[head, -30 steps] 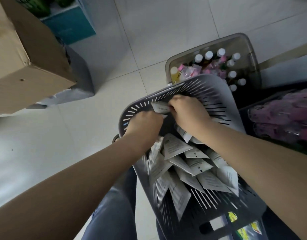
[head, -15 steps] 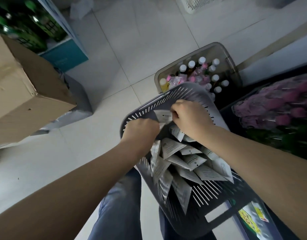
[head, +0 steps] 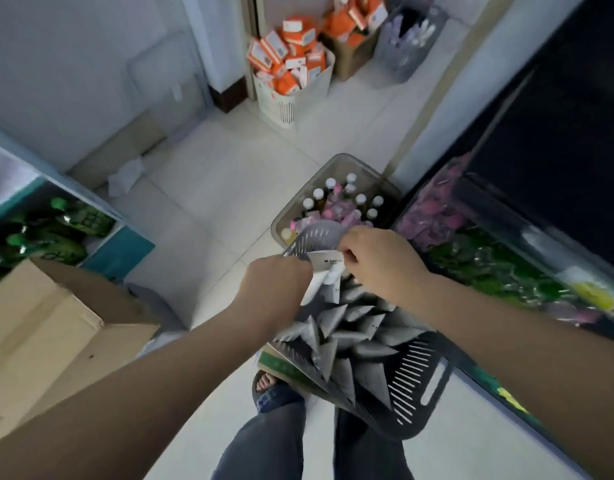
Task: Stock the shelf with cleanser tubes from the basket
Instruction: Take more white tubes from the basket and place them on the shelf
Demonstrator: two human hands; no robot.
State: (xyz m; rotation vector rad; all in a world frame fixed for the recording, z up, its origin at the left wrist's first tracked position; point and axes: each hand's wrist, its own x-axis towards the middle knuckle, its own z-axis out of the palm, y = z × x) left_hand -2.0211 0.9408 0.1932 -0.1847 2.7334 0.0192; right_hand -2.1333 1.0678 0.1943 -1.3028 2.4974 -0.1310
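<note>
A grey slotted basket [head: 416,386] is seen tilted in front of the person's legs, above the tiled floor [head: 208,188]. It is filled with white cleanser tubes [head: 336,327], packed close and lying at mixed angles with their flat crimped ends up.

Both hands are held over the far end of the basket. The left hand [head: 276,289] is closed in a fist-like grip on a few tubes, whose white ends are seen sticking out beside its fingers. The right hand [head: 380,263] is closed in a pinch on one tube [head: 328,260], held level just under the basket's far rim, with dark print shown on its face. The two hands are set just beside each other, nearly touching around the same bunch.

Beyond the basket, a clear bin [head: 333,168] of white-capped bottles is stood on the floor. A shelf [head: 506,268] with pink and green packs is seen at the right, close to the basket. A cardboard box [head: 46,334] is placed at the left, and a white bin [head: 288,95] of orange boxes is seen far back.
</note>
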